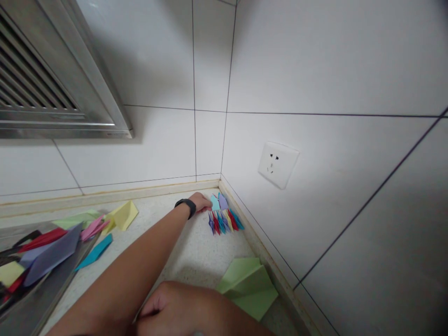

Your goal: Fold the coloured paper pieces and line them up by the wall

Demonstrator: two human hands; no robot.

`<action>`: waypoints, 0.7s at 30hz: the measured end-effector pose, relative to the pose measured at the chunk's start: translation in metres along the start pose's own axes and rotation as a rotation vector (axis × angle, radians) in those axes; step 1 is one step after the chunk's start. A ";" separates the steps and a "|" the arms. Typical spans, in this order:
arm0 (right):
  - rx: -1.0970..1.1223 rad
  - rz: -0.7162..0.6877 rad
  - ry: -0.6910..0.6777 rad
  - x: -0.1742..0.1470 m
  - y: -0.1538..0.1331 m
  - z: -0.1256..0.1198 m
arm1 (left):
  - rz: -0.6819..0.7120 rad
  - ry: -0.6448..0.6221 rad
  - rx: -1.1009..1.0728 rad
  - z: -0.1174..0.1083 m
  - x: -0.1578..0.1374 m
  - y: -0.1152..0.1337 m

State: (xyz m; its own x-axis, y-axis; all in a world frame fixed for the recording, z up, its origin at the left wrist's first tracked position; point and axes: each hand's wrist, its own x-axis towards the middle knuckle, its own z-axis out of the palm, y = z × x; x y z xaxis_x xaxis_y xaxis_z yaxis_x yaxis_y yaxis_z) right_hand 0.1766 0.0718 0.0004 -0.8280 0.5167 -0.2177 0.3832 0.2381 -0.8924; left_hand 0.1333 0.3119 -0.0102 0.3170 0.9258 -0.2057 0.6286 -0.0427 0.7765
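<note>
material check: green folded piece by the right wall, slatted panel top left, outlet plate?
Green folded piece: likely paper, matte; thin edges, sharp creases.
Slatted panel: looks like metal, possibly stainless steel; grey satin sheen, bright highlights along the frame.
Outlet plate: probably molded plastic; smooth, even white. Exact type can't be told.

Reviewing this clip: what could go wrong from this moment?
1. The left hand is at the pale blue paper, right beside the row of small folded papers; a slight bump might disarrange them.
2. The right forearm overlaps the green folded paper in view; lowering it could crease that paper.
3. The left forearm passes near the blue folded paper and might brush it.
</note>
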 end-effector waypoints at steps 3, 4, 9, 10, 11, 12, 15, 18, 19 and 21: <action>0.003 -0.046 0.004 -0.001 -0.004 -0.002 | 0.002 0.021 0.019 0.000 -0.001 0.001; -0.008 -0.046 0.002 -0.001 -0.005 -0.003 | 0.004 0.026 0.026 0.001 -0.001 0.001; -0.055 0.073 -0.035 -0.001 -0.009 -0.005 | 0.028 0.061 0.044 0.003 -0.003 -0.004; -0.050 0.094 -0.038 -0.001 -0.009 -0.006 | 0.033 0.070 0.044 0.004 -0.004 -0.004; -0.048 0.105 -0.039 -0.001 -0.010 -0.006 | 0.037 0.077 0.043 0.004 -0.005 -0.004; -0.050 0.109 -0.037 -0.001 -0.010 -0.006 | 0.038 0.080 0.040 0.004 -0.007 -0.004; -0.068 0.106 -0.038 -0.001 -0.008 -0.006 | 0.033 0.083 0.024 0.002 -0.015 -0.004; -0.074 0.111 -0.033 0.001 -0.004 -0.006 | 0.016 0.107 0.005 -0.005 -0.032 -0.005; -0.076 0.101 -0.028 0.001 -0.003 -0.005 | 0.012 0.121 -0.002 -0.008 -0.042 -0.006; -0.080 0.058 -0.016 0.002 -0.001 -0.005 | 0.010 0.146 -0.021 -0.015 -0.067 -0.009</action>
State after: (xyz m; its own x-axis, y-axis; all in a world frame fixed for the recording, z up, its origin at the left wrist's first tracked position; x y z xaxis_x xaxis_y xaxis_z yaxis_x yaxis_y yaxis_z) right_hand 0.1768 0.0765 0.0023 -0.8097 0.5184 -0.2749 0.4615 0.2733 -0.8440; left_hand 0.0961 0.2560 0.0053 0.2160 0.9701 -0.1103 0.6107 -0.0461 0.7905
